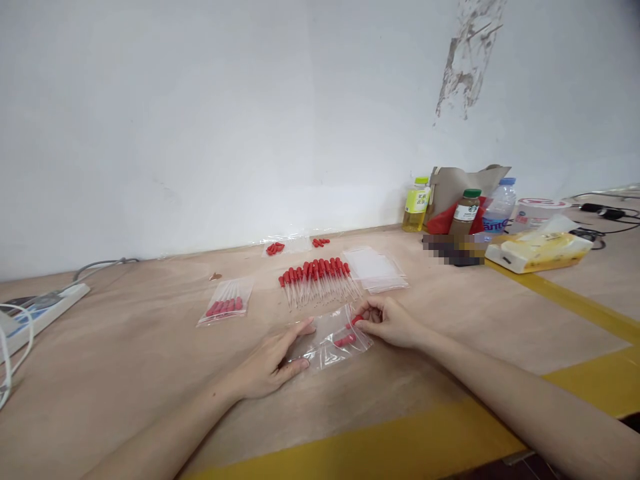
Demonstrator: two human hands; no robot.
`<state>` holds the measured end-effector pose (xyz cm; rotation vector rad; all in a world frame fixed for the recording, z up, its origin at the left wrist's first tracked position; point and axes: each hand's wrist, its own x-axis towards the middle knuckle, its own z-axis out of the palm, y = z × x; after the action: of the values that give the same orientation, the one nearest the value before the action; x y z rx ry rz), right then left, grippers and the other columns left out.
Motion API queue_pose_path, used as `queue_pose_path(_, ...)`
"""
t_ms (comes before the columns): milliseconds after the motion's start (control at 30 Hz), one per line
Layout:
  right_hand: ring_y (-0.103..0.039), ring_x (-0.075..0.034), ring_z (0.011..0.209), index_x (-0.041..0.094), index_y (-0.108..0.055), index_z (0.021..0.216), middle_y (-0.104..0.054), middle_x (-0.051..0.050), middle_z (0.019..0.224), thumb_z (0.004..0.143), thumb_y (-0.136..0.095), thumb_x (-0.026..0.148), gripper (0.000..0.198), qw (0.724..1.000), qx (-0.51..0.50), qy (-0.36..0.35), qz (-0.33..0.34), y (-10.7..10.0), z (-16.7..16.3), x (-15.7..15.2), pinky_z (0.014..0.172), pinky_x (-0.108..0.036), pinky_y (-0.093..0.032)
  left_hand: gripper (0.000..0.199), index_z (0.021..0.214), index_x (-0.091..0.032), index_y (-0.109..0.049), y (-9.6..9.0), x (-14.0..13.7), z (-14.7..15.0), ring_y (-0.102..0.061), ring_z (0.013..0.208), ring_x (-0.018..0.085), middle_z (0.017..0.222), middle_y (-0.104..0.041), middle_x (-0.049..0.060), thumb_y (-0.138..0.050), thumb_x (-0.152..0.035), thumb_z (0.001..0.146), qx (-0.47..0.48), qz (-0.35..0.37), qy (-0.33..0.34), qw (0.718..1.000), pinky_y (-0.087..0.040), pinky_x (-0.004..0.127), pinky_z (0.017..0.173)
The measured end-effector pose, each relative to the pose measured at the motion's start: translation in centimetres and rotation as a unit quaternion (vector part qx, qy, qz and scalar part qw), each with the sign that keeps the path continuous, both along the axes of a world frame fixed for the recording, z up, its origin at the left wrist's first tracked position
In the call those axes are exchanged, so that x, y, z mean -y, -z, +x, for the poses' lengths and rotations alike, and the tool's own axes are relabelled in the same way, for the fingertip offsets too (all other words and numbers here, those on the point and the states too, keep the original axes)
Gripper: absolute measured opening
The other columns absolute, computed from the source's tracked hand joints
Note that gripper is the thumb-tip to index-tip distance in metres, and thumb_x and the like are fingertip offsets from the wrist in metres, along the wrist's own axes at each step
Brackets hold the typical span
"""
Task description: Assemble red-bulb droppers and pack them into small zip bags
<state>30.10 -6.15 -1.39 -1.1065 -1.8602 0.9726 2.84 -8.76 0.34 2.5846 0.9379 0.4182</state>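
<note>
A clear zip bag (320, 350) lies flat on the table in front of me, with a red rubber bulb (345, 341) showing inside. On the bag's left side rests my left hand (275, 353), thumb and fingers spread apart. My right hand (385, 321) pinches a red-bulbed dropper (357, 320) at the bag's right end; its thin stem is hard to see through the plastic. Just beyond, a row of red-bulbed droppers (316, 273) lies with the pale tips toward me. A filled bag of droppers (226, 303) is off to the left.
Flat clear bags (377, 269) are stacked right of the row. Loose red bulbs (275, 249) lie near the wall. Bottles (467, 212), a tissue pack (540, 250) and a paper bag (453, 183) stand back right. A power strip (50, 310) with cables sits at left.
</note>
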Motion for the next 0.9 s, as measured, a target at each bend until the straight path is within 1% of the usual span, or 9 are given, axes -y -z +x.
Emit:
queue_pose_path(100,-0.046,-0.009,0.05,0.016,-0.061,0.07,-0.055,0.001,0.057,0.066,-0.062,0.031,0.016,0.999,0.032,0.03,0.006,0.4,-0.1,-0.1,0.045,-0.019,-0.033,0.052,0.134,-0.026,-0.021,0.0,0.0,0.0,-0.038,0.119,0.021,0.132,-0.04,0.005,-0.042,-0.031,0.087,-0.01,0.009,0.003,1.0,-0.032,0.039,0.099)
queue_pose_path(200,-0.046,-0.009,0.051,0.016,-0.062,0.069,-0.057,0.0,0.058,0.067,-0.061,0.03,0.014,0.999,0.045,0.018,0.014,0.6,-0.1,0.0,0.045,-0.019,-0.033,0.048,0.132,-0.026,-0.025,0.1,0.0,0.0,-0.037,0.12,0.021,0.134,-0.037,0.005,-0.042,-0.032,0.087,-0.013,0.018,0.003,1.0,-0.032,0.038,0.099)
queue_pose_path(367,-0.054,-0.012,0.066,0.017,-0.066,0.076,-0.064,-0.002,0.073,0.075,-0.05,0.025,0.017,0.994,0.053,-0.083,0.043,-0.3,-0.5,0.8,0.06,-0.022,-0.04,0.048,0.132,-0.025,-0.028,0.0,-0.1,0.0,-0.037,0.12,0.021,0.132,-0.04,0.005,-0.042,-0.032,0.087,-0.014,0.021,0.0,1.0,-0.032,0.037,0.099)
queue_pose_path(433,-0.054,-0.012,0.067,0.016,-0.065,0.08,-0.064,-0.002,0.075,0.076,-0.05,0.025,0.018,0.991,0.046,-0.121,0.016,-0.7,-0.2,0.9,0.062,-0.022,-0.041,0.044,0.13,-0.025,-0.033,0.0,-0.1,0.1,-0.036,0.121,0.021,0.131,-0.041,0.004,-0.041,-0.031,0.088,-0.014,0.023,0.011,1.0,-0.031,0.037,0.1)
queue_pose_path(500,-0.054,-0.011,0.063,0.015,-0.064,0.08,-0.063,-0.001,0.071,0.074,-0.053,0.029,0.019,0.992,0.036,-0.116,-0.016,-0.9,0.3,0.6,0.059,-0.021,-0.041,0.039,0.127,-0.026,-0.039,0.0,-0.2,0.1,-0.035,0.121,0.02,0.131,-0.042,0.004,-0.04,-0.031,0.088,-0.015,0.022,0.022,0.999,-0.031,0.037,0.1)
queue_pose_path(567,-0.052,-0.01,0.058,0.014,-0.062,0.076,-0.062,-0.001,0.066,0.072,-0.055,0.031,0.02,0.997,0.027,-0.064,-0.023,-0.9,1.0,-0.4,0.055,-0.02,-0.04,0.036,0.124,-0.026,-0.043,0.1,-0.3,0.0,-0.034,0.122,0.02,0.131,-0.041,0.003,-0.04,-0.03,0.088,-0.017,0.02,0.025,0.999,-0.031,0.037,0.1)
queue_pose_path(633,-0.051,-0.01,0.055,0.014,-0.061,0.071,-0.06,-0.001,0.061,0.069,-0.056,0.031,0.018,0.999,0.046,0.029,0.0,-1.1,1.7,-2.1,0.052,-0.02,-0.038,0.036,0.124,-0.027,-0.045,0.2,-0.5,0.0,-0.034,0.122,0.02,0.132,-0.041,0.003,-0.041,-0.03,0.088,-0.015,0.015,0.024,0.999,-0.031,0.036,0.1)
queue_pose_path(767,-0.055,-0.012,0.062,0.016,-0.062,0.07,-0.063,-0.002,0.066,0.065,-0.058,0.022,0.009,0.961,0.181,0.206,0.041,-2.3,2.0,-6.6,0.056,-0.02,-0.039,0.036,0.124,-0.028,-0.045,0.4,-0.6,-0.2,-0.034,0.122,0.021,0.132,-0.04,0.002,-0.041,-0.031,0.088,-0.014,0.002,0.024,1.0,-0.031,0.037,0.1)
queue_pose_path(900,-0.059,-0.019,0.064,0.013,-0.062,0.069,-0.063,-0.008,0.064,0.059,-0.061,0.018,0.011,0.942,0.224,0.249,-0.006,-3.2,0.4,-10.2,0.056,-0.024,-0.04,0.037,0.125,-0.029,-0.044,0.3,-0.5,-0.2,-0.033,0.123,0.021,0.133,-0.039,0.002,-0.041,-0.03,0.088,-0.016,0.001,0.026,1.0,-0.031,0.039,0.101)
